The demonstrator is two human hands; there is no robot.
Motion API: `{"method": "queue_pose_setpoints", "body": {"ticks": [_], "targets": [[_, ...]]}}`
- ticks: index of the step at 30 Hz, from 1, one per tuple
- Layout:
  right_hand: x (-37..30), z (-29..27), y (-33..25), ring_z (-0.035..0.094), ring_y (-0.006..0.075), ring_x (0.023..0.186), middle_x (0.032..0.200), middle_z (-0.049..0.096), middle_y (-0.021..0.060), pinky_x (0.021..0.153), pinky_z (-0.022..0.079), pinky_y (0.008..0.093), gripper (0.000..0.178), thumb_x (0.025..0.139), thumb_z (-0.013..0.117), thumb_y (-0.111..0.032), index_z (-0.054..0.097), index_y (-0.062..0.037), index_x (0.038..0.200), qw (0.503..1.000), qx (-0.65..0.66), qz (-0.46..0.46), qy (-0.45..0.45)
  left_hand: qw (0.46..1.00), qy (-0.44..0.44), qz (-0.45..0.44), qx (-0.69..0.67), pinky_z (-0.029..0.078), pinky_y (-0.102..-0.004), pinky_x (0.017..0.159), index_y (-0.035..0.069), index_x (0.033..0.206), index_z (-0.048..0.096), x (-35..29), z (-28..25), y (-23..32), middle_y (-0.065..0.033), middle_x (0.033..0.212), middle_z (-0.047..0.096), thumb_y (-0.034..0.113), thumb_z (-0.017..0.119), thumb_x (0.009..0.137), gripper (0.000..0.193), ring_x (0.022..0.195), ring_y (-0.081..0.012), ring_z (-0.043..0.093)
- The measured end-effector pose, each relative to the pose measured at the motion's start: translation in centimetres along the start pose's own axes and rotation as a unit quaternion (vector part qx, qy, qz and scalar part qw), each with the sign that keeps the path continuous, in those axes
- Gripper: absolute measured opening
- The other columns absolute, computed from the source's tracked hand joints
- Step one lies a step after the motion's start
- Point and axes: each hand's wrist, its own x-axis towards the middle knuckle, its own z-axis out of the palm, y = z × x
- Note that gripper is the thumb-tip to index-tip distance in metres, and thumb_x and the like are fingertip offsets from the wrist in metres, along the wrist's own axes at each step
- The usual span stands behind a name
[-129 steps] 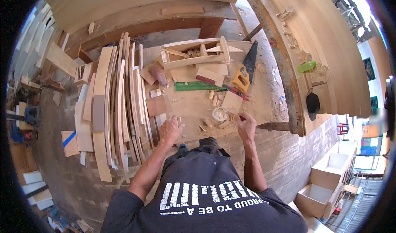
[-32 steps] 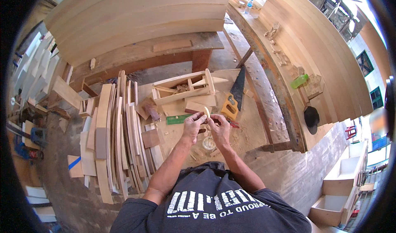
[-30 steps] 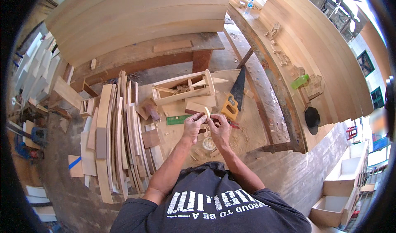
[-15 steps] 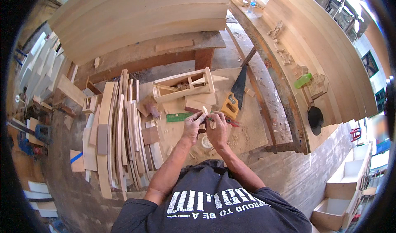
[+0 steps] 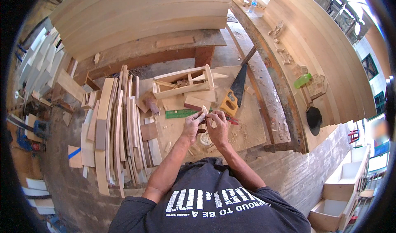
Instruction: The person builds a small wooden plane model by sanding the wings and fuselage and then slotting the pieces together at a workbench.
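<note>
**Both hands pinch a small wooden piece over the work board**

The left hand (image 5: pixel 192 125) and the right hand (image 5: pixel 218 128) meet above the middle of a flat work board (image 5: pixel 247 130) strewn with shavings. Between them they hold a small pale wooden piece (image 5: pixel 204 110), standing roughly upright, its rounded tip poking up past the fingertips. The left hand's fingers are curled in, pinching the piece from the left; the right hand's fingers are likewise closed on it from the right. Whether anything else sits in either palm cannot be told.

Just beyond the hands, on the far side, lies a green ruler (image 5: pixel 181 114), flat on the board. To its right a handsaw (image 5: pixel 233 95) with a yellow handle rests with its dark blade pointing away to the far right. Farther off sits an unfinished wooden frame (image 5: pixel 185 83), a long open box with cross pieces. Near the hands, on the board below them, a small round container (image 5: pixel 205 139) is partly hidden. To the left a row of long curved planks (image 5: pixel 117 125) lies side by side on the floor.
</note>
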Motion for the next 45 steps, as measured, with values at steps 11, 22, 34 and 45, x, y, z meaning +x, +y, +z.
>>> {"method": "queue_pose_setpoints", "body": {"ticks": [11, 22, 34, 45], "targets": [[-1.3, -1.5, 1.8, 0.063, 0.0297, 0.087, 0.101, 0.063, 0.0154, 0.077, 0.052, 0.0384, 0.019, 0.085, 0.071, -0.005, 0.069, -0.0045, 0.104, 0.998, 0.004, 0.049, -0.043, 0.998, 0.014, 0.038, 0.05, 0.049, -0.0234, 0.055, 0.013, 0.117, 0.067, -0.4, -0.8, 0.5, 0.0027, 0.101, 0.071, 0.025, 0.061, 0.097, 0.024, 0.083, -0.0071, 0.064], [-6.3, -3.5, 5.6, 0.065, 0.0389, 0.094, 0.109, 0.065, 0.0221, 0.081, 0.052, 0.0435, 0.03, 0.089, 0.066, -0.017, 0.066, -0.0037, 0.116, 0.966, -0.09, 0.12, -0.212, 0.997, 0.049, -0.01, 0.05, 0.052, -0.0271, 0.061, 0.011, 0.113, 0.068, 0.3, -4.9, -3.5, 0.001, 0.104, 0.07, 0.024, 0.059, 0.098, 0.022, 0.084, -0.0076, 0.06], [-7.3, -1.9, 6.5, 0.062, 0.0412, 0.087, 0.092, 0.064, 0.0197, 0.075, 0.05, 0.0475, 0.012, 0.089, 0.06, -0.011, 0.065, -0.0009, 0.092, 0.969, -0.125, 0.078, -0.196, 0.996, -0.011, -0.072, -0.043, 0.056, -0.028, 0.068, 0.006, 0.124, 0.06, -1.0, -6.8, -8.7, -0.0066, 0.105, 0.069, 0.013, 0.053, 0.1, 0.027, 0.09, -0.0143, 0.067], [-7.2, -0.4, 7.2, 0.064, 0.0395, 0.086, 0.092, 0.065, 0.0174, 0.073, 0.051, 0.0478, 0.013, 0.088, 0.06, -0.014, 0.067, -0.0032, 0.089, 0.971, -0.122, 0.088, -0.186, 0.989, -0.003, -0.054, -0.136, 0.06, -0.0314, 0.078, 0.01, 0.15, 0.035, -1.1, -6.4, -10.3, -0.0162, 0.106, 0.067, 0.002, 0.045, 0.1, 0.051, 0.091, -0.0215, 0.069]]}}
